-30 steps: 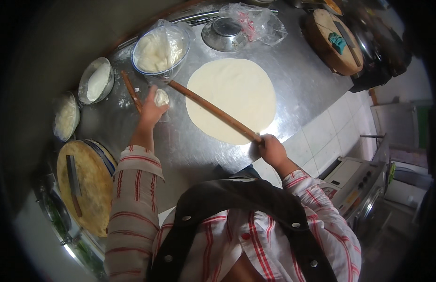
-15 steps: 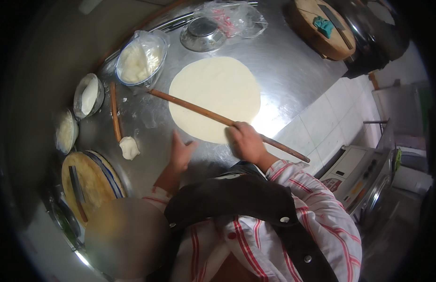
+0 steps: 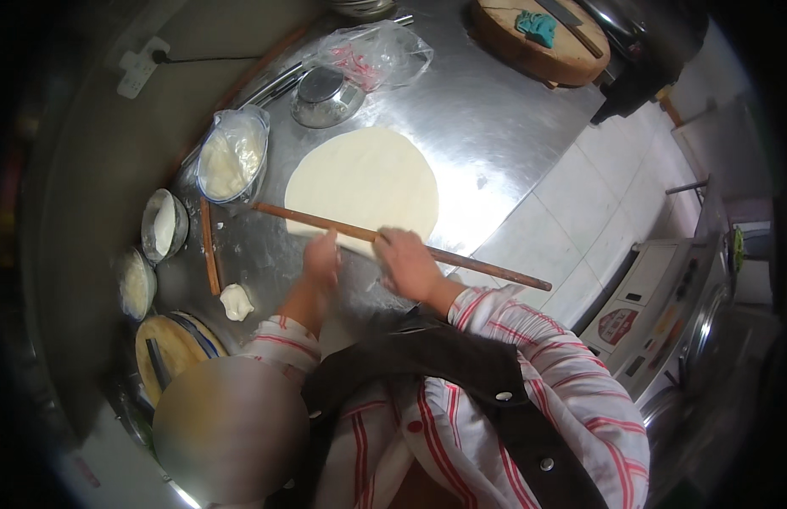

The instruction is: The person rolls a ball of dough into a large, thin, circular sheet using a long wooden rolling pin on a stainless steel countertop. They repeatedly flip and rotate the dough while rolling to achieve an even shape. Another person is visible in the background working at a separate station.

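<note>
A thin, round sheet of dough (image 3: 364,178) lies on the steel table, its near edge now fairly straight along a long wooden rolling pin (image 3: 470,262). The pin lies across the near part of the sheet, slanting from upper left to lower right, and a strip of dough shows on its near side. My right hand (image 3: 408,265) is closed over the pin near its middle. Beside it, my left hand (image 3: 320,261) is at the dough's near edge against the pin, its fingers drawn together and slightly blurred; they appear to pinch the edge.
To the left are a dough lump (image 3: 237,302), a shorter wooden stick (image 3: 209,250), a plastic-covered bowl (image 3: 232,157) and a bowl with white powder (image 3: 164,225). An upturned metal bowl (image 3: 326,97) and plastic bag (image 3: 385,55) lie behind. A chopping block (image 3: 538,51) holds a knife.
My left hand has moved up to the dough edge and pin. My right hand has shifted left along with the pin's middle. The dough's near edge has changed from rounded to straight.
</note>
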A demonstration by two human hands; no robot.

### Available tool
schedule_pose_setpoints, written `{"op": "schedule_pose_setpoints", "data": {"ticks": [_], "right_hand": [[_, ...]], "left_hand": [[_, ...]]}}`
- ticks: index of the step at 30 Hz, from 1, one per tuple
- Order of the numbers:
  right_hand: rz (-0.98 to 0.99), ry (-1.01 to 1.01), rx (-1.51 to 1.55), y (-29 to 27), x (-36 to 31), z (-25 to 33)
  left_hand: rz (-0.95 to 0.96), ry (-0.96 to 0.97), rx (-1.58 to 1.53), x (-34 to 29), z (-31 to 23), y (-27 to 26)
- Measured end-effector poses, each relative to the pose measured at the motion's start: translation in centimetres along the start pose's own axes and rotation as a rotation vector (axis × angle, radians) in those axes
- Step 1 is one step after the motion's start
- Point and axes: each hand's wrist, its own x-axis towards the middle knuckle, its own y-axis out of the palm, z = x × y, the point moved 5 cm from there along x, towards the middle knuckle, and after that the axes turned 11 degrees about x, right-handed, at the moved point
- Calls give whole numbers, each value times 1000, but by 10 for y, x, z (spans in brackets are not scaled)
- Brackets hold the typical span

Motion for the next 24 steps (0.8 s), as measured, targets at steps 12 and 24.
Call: {"op": "schedule_pose_setpoints", "data": {"ticks": [12,24], "right_hand": [[-147,-143,-82,21,16,-33],[-43,-128,54,52,-21,-17]], "left_hand": [[194,1344,1454,-37,-62,45],[133,1235,1406,-82,-10,21]]}}
